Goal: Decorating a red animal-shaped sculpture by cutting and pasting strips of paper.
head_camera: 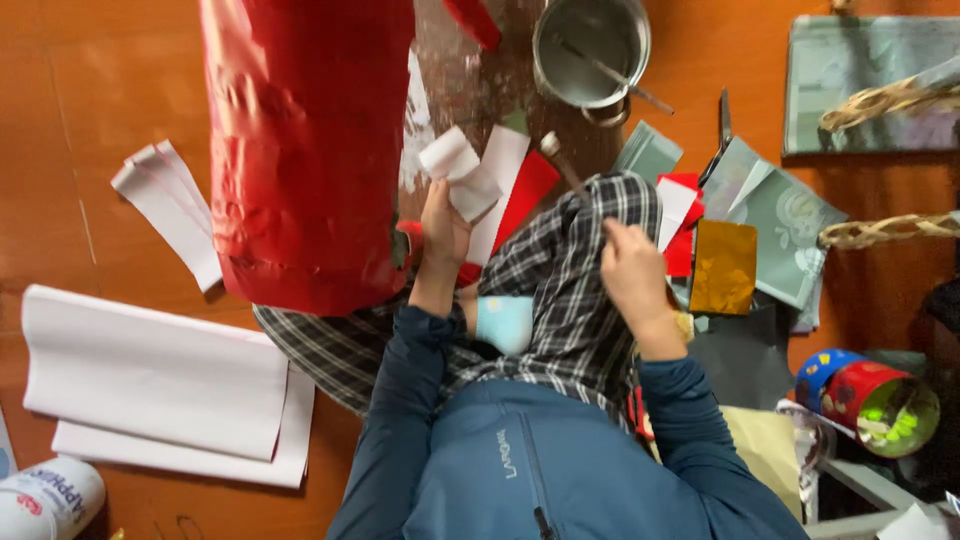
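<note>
White paper scrap (460, 172), folded and creased, sits in the person's left hand (443, 225), fingers pinched around its lower edge, held just above the lap and right beside a large red paper-covered cylinder (305, 150). The right hand (632, 272) is clenched round the handle of a thin brush (562, 165), whose tip points up toward the scrap without clearly touching it.

The person sits on an orange-brown floor (90, 120), knees draped in a dark checked cloth (570, 300). Beyond the brush stands a metal pot (590, 50) with a stick resting inside it. Loose white strips (170, 205) lie to the left, with large white sheets (150, 380) nearer. To the right lie red, grey-green and gold paper pieces (722, 265), and a colourful tin (865, 400) on its side.

Judging from this, the cylinder looks mostly wrapped in red, wrinkled in places, with a small uncovered patch near its lower right edge. The scrap appears not yet stuck on, and many cut pieces remain unused.
</note>
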